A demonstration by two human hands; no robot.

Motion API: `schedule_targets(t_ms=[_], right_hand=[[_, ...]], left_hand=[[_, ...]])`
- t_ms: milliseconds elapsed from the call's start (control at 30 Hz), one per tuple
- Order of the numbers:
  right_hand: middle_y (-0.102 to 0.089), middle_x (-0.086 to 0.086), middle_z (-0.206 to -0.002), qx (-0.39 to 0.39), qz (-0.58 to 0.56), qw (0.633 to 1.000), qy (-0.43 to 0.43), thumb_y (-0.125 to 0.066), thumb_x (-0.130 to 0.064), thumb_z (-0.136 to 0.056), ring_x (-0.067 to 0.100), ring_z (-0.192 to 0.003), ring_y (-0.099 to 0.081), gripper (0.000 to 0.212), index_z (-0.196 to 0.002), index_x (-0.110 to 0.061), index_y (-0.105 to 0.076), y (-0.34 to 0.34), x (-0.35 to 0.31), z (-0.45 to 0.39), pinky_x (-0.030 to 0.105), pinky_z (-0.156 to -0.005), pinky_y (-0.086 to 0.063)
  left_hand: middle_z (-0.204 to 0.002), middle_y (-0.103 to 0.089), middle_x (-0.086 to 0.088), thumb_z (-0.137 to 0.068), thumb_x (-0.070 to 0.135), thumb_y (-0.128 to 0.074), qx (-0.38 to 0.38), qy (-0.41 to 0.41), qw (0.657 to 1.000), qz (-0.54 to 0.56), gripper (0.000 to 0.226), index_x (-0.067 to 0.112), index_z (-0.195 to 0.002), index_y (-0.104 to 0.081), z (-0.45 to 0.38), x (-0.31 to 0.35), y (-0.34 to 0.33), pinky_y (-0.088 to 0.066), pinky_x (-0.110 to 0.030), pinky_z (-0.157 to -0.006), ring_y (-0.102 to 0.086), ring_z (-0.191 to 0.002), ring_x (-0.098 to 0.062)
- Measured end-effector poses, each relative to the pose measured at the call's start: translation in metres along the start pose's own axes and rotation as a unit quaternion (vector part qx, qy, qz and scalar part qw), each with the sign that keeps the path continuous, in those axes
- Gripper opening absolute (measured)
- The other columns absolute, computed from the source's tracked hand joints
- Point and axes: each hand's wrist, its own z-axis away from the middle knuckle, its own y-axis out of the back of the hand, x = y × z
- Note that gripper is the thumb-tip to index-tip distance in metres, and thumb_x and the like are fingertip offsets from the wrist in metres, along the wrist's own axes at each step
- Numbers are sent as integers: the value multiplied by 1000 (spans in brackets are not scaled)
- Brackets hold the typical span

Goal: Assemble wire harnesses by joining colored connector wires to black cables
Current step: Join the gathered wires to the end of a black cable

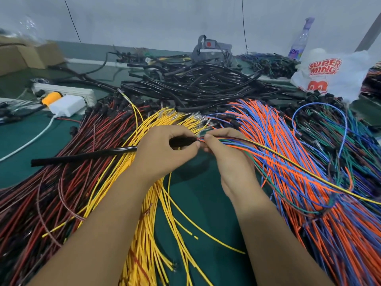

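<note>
My left hand (165,149) grips a black cable (82,156) near its right end; the rest of it runs out to the left over the piles. My right hand (222,149) pinches a small bundle of coloured wires (278,155), yellow, orange, blue, green and dark red, at the cable's open end. The bundle trails off to the right over the orange and blue pile. Both hands meet above the yellow wires (148,213), and the joint itself is partly hidden by my fingers.
Red and black wires (51,182) lie at left, orange and blue wires (309,182) at right, green and blue ones (340,137) far right. A heap of black cables (195,83) sits behind. Power strip (68,92), cardboard box (26,56), bottle (301,40) and plastic bag (334,73) line the back.
</note>
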Motion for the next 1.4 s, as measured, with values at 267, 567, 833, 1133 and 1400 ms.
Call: schedule_targets(t_ms=[267,567,833,1133,1400], right_hand=[[-72,0,-73,-17,64,998,18,-65,-21,-82,17,-74,-71,12,-71,-24,-69,2,0,-3,42,-78,-57],[-71,11,-71,36,-98,994,-35,-48,-32,-100,19,-63,-65,47,-66,-8,-70,-2,-7,-1,33,-68,-51],[-65,3,-59,28,-83,993,-82,-41,-36,-103,14,-46,-54,53,-60,-18,-66,-2,-9,-4,20,-46,-41],[-67,1,-56,81,-5,993,-89,-43,-42,-101,9,-51,-62,51,-60,-18,-64,0,-3,-3,26,-59,-45],[-64,-5,-60,62,54,996,-36,-45,-39,-96,8,-55,-59,40,-63,-22,-61,-3,2,-3,25,-56,-46]], left_hand=[[-94,-69,17,-86,37,-55,-1,-24,994,-108,24,32,-104,-72,-4,-6,-4,-53,-41,-79,-62,-91,-8],[-93,-68,16,-87,41,-54,-6,-52,990,-132,23,34,-103,-69,-4,-8,-4,-51,-39,-75,-58,-88,-6],[-79,-61,22,-77,45,-62,12,-78,986,-149,27,32,-98,-71,3,1,-3,-51,-30,-63,-58,-73,-4],[-94,-67,20,-89,38,-62,-8,-91,978,-185,20,31,-105,-72,-1,-5,-3,-42,-17,-70,-54,-86,1],[-78,-67,17,-86,51,-54,-58,-73,979,-183,24,36,-97,-68,1,-4,-5,-45,-28,-57,-55,-73,-4]])
